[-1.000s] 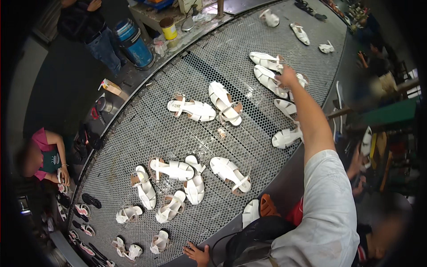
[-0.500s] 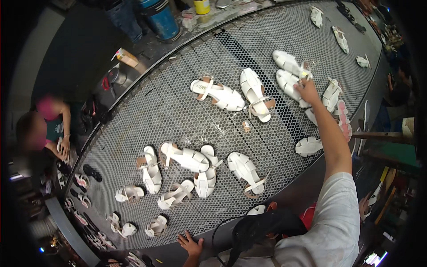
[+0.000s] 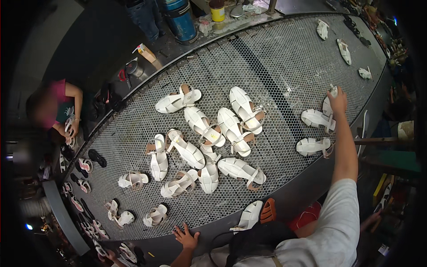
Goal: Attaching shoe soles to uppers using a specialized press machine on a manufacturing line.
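At the right end of the mesh belt, my right hand [image 3: 339, 101] is closed on a white sandal [image 3: 327, 106], most of which the hand and wrist cover. Just below it lie two more white sandals, an upper one [image 3: 316, 119] and a lower one [image 3: 313, 146], close to my forearm. My left hand [image 3: 187, 236] rests at the belt's near edge with its fingers spread, holding nothing. The nearest sandal to it is a small white one [image 3: 156, 215]. In the middle, several white woven sandals [image 3: 232, 129] lie grouped, some touching or overlapping.
The perforated mesh belt [image 3: 284, 49] curves across the view. Beyond it stand a blue drum [image 3: 181, 22] and a yellow can [image 3: 217, 11]. A co-worker [image 3: 66, 107] at left handles a sandal. A white sandal [image 3: 249, 216] and an orange one [image 3: 268, 210] lie near my body.
My right hand has left the pair of white sandals and moved right to another. That pair now lies farther left, among the middle group; other middle sandals have shifted left too. My left hand stays spread.
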Motion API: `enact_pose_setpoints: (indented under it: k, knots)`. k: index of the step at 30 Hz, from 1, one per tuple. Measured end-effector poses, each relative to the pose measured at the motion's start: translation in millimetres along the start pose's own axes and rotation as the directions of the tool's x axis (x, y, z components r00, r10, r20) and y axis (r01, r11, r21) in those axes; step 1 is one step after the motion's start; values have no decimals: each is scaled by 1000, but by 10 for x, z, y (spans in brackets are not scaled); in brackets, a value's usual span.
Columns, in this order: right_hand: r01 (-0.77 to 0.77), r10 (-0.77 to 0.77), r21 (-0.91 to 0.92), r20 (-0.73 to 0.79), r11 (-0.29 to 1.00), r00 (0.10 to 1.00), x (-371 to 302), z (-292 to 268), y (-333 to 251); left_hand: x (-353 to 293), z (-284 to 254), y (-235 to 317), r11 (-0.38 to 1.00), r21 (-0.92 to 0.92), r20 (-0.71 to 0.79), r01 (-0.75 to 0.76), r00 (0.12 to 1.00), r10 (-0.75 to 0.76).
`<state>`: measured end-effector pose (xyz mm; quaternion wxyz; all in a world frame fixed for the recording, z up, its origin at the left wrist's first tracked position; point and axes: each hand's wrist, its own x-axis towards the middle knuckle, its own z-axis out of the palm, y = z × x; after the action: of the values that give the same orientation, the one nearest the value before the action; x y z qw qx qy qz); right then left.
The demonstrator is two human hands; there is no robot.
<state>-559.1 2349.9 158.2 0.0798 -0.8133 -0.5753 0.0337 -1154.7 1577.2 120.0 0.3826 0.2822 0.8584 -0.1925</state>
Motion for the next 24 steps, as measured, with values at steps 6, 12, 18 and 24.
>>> enact_pose_setpoints:
  k: [6,12,18,24]
  knots:
    - [-143,71,309,234,940,970,-526,1259,960,-59,7,38,1000,-19,61,-24,998,25]
    - [133,-240,340,297,931,924,-1535,886,50,-12,138,143,988,-76,-33,-132,991,130]
    - [385,-433,198,387,901,814,-2665,860,-1137,-136,89,320,975,-194,31,-110,992,118]
    - [418,-599,448,422,790,680,-3194,691,-1095,-60,62,65,851,-420,-75,-314,947,313]
